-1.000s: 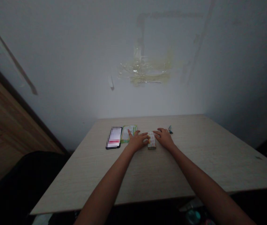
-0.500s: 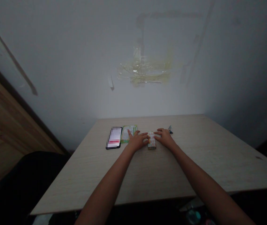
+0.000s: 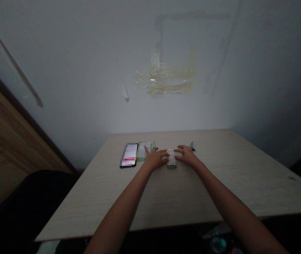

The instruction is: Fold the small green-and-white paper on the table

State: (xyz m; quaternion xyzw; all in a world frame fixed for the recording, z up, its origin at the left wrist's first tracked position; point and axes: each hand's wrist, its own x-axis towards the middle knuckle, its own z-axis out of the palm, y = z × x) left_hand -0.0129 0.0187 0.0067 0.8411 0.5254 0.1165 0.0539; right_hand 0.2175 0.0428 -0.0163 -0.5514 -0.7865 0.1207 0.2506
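Note:
Between my hands lies a small, folded, white packet-like piece with orange and pink print [image 3: 171, 162], flat on the table. My left hand [image 3: 154, 160] rests at its left side, fingers stretched out and their tips on its edge. From the right, my right hand [image 3: 188, 155] reaches with spread fingers whose tips touch the right edge. Neither hand is closed around it. A green-bordered printed sheet or booklet [image 3: 142, 151] lies left of my left hand, partly behind its thumb.
A phone [image 3: 129, 156] with a lit, blurred screen lies left of the green-bordered sheet. Beyond my right hand is a small dark-and-silver crumpled scrap [image 3: 192, 145]. The pale wooden table [image 3: 166, 204] meets a wall with peeling tape [image 3: 163, 84]. Something black [image 3: 31, 197] stands left.
The right fingers have shifted very slightly on the folded piece. Otherwise hands and objects hold their places; the view has moved a touch.

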